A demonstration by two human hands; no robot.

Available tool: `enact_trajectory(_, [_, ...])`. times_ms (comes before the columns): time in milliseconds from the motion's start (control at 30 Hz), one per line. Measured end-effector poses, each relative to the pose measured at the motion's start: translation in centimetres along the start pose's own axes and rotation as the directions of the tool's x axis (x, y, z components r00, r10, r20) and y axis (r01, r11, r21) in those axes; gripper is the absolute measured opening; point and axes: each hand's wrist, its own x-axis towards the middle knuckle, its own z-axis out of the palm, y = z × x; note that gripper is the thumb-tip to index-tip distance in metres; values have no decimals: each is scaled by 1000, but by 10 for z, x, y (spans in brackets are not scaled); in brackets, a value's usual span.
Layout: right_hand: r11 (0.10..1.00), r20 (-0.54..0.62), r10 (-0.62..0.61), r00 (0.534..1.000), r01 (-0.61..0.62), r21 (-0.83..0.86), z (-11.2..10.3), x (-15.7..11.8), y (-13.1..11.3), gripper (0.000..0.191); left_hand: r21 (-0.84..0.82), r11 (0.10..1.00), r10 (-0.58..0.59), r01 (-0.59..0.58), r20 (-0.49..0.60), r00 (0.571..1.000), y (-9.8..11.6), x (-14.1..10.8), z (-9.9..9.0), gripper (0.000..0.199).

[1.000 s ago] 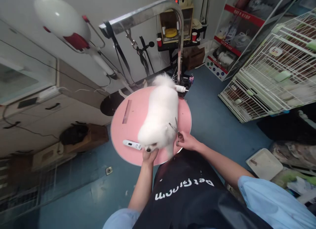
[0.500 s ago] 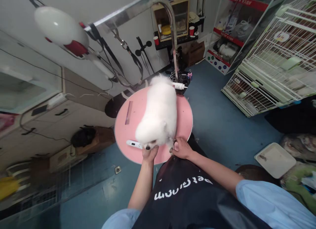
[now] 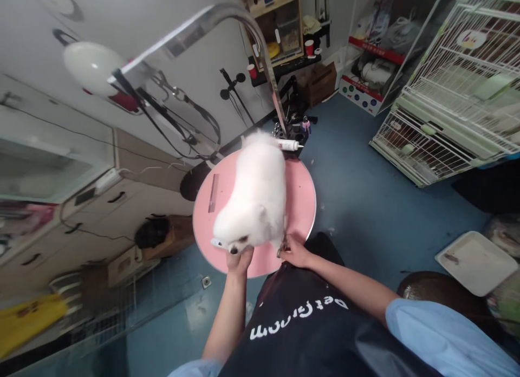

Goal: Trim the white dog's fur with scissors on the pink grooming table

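A fluffy white dog [image 3: 260, 176] stands on a round pink table [image 3: 300, 203], its head toward me and turned a little to the left. Under its chin, my left hand [image 3: 240, 259] is closed around the muzzle's lower side. My right hand [image 3: 296, 252] grips metal scissors [image 3: 282, 246] by the handles, close against the fur at the dog's chest and side; the blades are partly lost in the fur. Partly covered by the head is a white handheld device [image 3: 216, 242]. A flat comb [image 3: 213, 193] lies on the tabletop to the left.
A chrome grooming arm [image 3: 266, 57] rises behind the dog, with hanging straps [image 3: 195, 109]. A white bottle with a nozzle [image 3: 289, 145] lies at the table's back edge by a black tool holder [image 3: 298, 130]. White wire cages [image 3: 455, 95] stand right, drawers [image 3: 101, 203] left.
The camera view has shifted. The dog's head has turned slightly left with my left hand, covering more of the white device. My right hand keeps the scissors beside the dog's chest.
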Motion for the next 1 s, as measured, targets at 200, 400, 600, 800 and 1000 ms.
enact_trajectory(200, [883, 167, -58, 984, -28, 469, 15, 9, 17, 43, 24, 999, 24, -24, 18, 1000, 10, 1, -5, 28])
enact_trajectory(400, [870, 154, -69, 986, -16, 492, 15, 14, 20, 45, 31, 999, -13, 11, 40, 999, 17, -1, -1, 26])
enact_trajectory(600, [893, 110, -59, 992, 3, 451, 5, 24, 16, 37, 20, 1000, -2, 1, 58, 998, 19, -1, 4, 17])
enact_trajectory(800, [881, 127, -64, 990, -3, 473, -9, 32, 4, 34, -38, 999, -31, 34, 94, 995, 17, -3, 8, 14])
enact_trajectory(1000, [913, 108, -81, 991, 31, 407, -21, 42, -1, 28, -18, 1000, -11, 12, 55, 998, 12, -5, 7, 11])
